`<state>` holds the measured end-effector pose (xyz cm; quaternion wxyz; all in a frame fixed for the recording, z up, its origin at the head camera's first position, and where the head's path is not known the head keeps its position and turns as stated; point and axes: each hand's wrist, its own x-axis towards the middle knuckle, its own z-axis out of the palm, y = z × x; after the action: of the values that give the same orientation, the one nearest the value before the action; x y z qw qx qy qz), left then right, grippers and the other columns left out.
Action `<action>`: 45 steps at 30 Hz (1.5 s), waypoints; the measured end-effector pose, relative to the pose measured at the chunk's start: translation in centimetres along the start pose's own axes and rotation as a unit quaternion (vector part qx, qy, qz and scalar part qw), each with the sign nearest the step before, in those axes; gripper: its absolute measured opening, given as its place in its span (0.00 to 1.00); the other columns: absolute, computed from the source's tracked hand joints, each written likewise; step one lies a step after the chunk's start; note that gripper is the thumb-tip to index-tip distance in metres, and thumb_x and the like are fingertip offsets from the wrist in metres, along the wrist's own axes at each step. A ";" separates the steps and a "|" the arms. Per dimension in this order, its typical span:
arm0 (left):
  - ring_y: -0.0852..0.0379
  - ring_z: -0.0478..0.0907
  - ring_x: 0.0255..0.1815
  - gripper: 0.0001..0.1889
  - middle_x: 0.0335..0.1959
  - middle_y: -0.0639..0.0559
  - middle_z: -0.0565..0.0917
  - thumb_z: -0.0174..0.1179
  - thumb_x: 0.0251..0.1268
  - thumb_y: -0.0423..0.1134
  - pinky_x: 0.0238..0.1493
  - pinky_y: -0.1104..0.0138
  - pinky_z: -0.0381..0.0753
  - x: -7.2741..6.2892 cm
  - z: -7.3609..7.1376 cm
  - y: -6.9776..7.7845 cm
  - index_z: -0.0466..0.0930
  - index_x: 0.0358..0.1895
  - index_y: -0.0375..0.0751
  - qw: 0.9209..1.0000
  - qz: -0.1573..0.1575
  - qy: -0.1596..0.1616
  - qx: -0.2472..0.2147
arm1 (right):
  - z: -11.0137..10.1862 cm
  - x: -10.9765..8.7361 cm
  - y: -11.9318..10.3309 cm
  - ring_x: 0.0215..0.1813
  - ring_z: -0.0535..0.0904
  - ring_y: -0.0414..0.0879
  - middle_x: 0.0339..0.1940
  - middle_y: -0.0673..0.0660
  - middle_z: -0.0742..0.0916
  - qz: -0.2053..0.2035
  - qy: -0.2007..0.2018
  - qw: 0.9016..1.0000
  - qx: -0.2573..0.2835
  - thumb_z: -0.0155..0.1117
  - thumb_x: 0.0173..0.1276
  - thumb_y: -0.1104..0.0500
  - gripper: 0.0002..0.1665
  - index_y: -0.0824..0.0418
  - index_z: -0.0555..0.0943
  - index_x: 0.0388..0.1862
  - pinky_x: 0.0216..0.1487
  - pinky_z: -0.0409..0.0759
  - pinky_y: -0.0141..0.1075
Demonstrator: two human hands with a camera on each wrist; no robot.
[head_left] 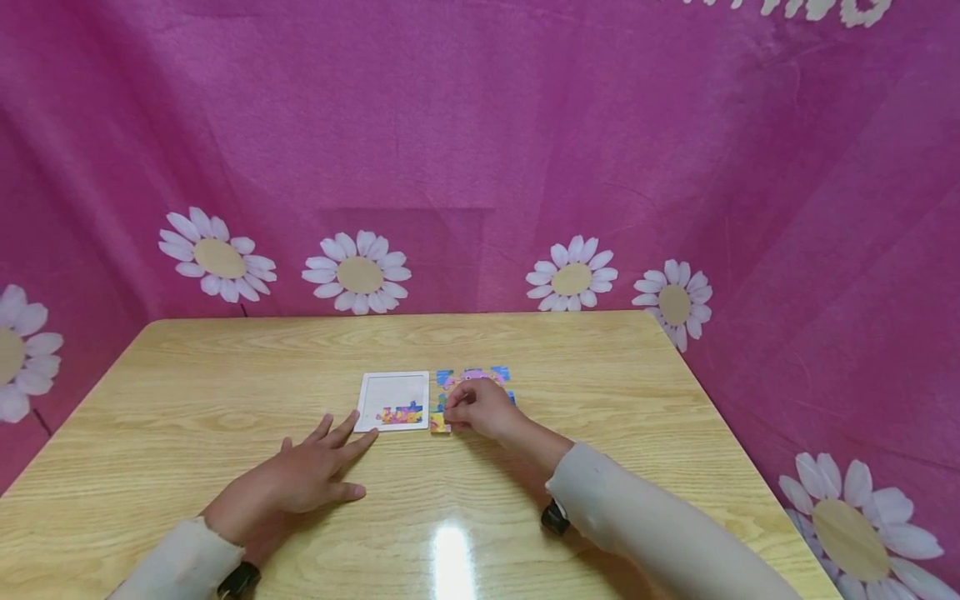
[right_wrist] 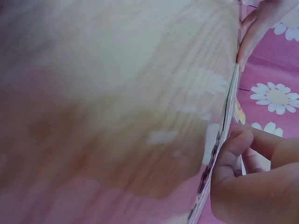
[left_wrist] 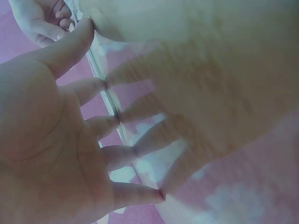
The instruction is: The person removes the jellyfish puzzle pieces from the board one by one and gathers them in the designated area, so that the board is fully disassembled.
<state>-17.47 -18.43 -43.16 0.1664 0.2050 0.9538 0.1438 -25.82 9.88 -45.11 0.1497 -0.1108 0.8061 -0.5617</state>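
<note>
A white square puzzle tray [head_left: 393, 388] lies on the table, with joined yellow, pink and blue pieces [head_left: 401, 414] along its bottom right inside. My left hand [head_left: 303, 475] is spread with straight fingers, its fingertips at the tray's lower left edge. To the right of the tray lie several colourful jigsaw pieces [head_left: 500, 373], partly hidden under my right hand [head_left: 483, 408]. That hand's thumb and index finger pinch a small jigsaw piece [right_wrist: 239, 112], which stands up from the fingertips in the right wrist view. The palm of my left hand fills much of the left wrist view.
The wooden table [head_left: 247, 367] is glossy and reflects light near its front. Behind it hangs a pink cloth [head_left: 450, 150] with white daisies, which also runs along both sides. A dark band [head_left: 555, 518] shows under my right wrist.
</note>
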 end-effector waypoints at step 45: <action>0.23 0.48 0.80 0.41 0.84 0.39 0.54 0.61 0.70 0.63 0.57 0.16 0.52 0.0 0.0 0.0 0.62 0.81 0.54 1.000 0.008 0.010 0.018 | -0.4 -0.3 -0.6 0.24 0.75 0.37 0.25 0.51 0.87 -0.063 0.013 0.981 -0.182 0.70 0.68 0.68 0.04 0.63 0.86 0.32 0.25 0.71 0.28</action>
<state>-17.49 -18.42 -43.16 0.1516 0.2142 0.9562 0.1299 -25.70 10.16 -44.37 0.0806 -0.1794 0.8883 -0.4151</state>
